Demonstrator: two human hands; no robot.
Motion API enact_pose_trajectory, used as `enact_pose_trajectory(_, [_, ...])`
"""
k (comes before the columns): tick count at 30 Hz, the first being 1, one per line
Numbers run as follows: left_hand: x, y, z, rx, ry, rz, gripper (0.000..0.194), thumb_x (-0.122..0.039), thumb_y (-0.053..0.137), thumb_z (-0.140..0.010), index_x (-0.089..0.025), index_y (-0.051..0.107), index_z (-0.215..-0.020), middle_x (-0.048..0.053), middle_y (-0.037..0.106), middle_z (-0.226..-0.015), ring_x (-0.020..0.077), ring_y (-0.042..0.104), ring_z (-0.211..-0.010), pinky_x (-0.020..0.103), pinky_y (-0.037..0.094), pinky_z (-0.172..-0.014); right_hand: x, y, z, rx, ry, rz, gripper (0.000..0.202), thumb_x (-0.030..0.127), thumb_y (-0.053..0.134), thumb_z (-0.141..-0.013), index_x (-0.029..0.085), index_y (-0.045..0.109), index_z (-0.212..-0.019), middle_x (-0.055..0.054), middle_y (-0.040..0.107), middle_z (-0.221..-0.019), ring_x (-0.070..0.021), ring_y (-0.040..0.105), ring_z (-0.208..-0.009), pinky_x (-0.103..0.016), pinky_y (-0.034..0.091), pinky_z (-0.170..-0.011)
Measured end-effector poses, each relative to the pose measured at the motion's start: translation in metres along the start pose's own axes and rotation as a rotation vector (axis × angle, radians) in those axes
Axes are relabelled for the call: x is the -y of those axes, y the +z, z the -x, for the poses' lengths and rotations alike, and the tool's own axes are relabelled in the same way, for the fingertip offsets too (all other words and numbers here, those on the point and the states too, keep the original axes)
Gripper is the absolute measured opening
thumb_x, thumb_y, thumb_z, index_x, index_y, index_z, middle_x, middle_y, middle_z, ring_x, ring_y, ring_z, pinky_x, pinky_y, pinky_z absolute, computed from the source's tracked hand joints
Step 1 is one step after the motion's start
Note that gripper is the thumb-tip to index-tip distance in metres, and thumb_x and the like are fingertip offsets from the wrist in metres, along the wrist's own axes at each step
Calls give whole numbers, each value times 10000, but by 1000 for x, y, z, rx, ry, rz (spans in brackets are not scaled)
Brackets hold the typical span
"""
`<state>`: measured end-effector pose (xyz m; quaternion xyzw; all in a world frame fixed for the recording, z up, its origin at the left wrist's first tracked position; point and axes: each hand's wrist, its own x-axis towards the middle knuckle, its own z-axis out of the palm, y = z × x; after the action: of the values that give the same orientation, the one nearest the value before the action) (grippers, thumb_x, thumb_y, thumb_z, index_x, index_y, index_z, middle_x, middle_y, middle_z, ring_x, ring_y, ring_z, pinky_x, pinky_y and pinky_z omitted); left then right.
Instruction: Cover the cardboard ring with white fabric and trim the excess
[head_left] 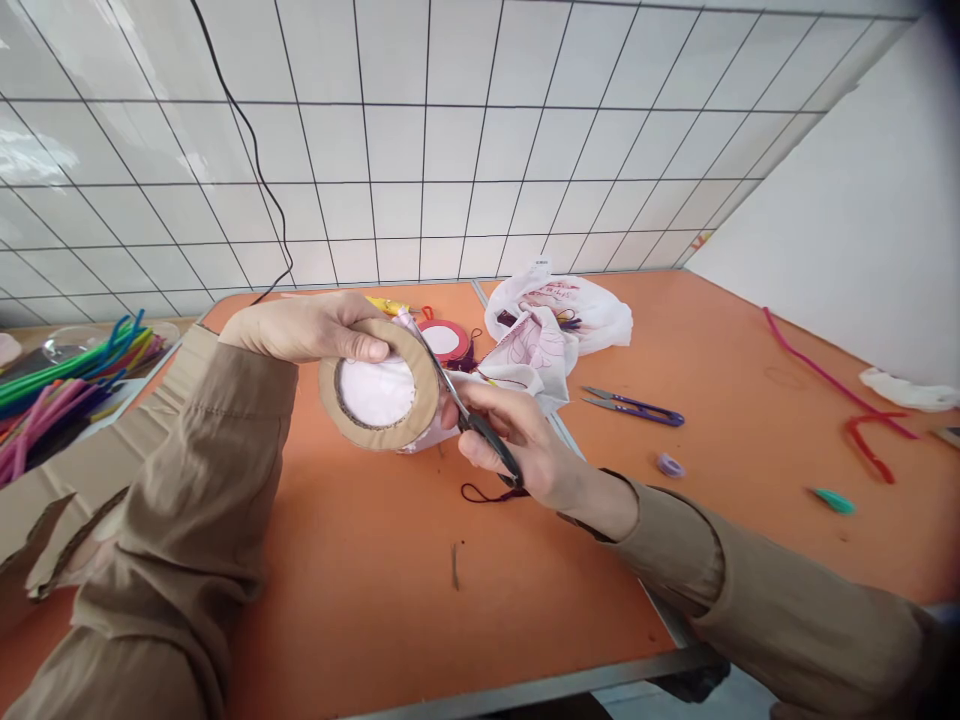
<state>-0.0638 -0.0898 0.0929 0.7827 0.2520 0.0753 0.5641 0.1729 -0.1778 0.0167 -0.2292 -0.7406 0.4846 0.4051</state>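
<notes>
My left hand (315,330) grips a cardboard ring (424,385) at its upper left, thumb on the front face. Pale pink fabric (375,393) shows through the ring's round opening and sticks out past its right edge. In my right hand (525,430) is a pair of scissors (491,447) with black handles. Their blades point up and left along the ring's right edge, by the fabric; whether they touch the cloth I cannot tell. Behind the ring lies a red-rimmed disc (442,341) with a dark purple tassel (466,358).
A white plastic bag (600,315) and printed cloth (531,345) lie at the back. Rightward are blue thread snips (637,408), a purple piece (670,465), a green piece (834,500) and red pipe cleaners (870,450). Cut cardboard (112,455) and colourful pipe cleaners (67,390) are left.
</notes>
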Motion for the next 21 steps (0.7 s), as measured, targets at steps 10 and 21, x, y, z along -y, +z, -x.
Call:
enact_pose_trajectory(10, [-5,5,-1,21,-36,4,290,-380,700,-841,-167,780,-1021,49,743,-845,260,642,-1055,301,449,-930,3,-3,0,60,-42,87,368,528,541,-916,186,477,-796,-15,450,-766,-146,389,-694,-310,317,-599])
enact_pose_trajectory(21, [-4,3,0,16,-27,-19,280,-367,689,-847,-174,780,-1029,50,744,-848,262,644,-1047,291,459,-901,2,1,1,-13,-3,38,321,442,610,-881,193,462,-744,-4,463,-759,-131,417,-693,-272,359,-591])
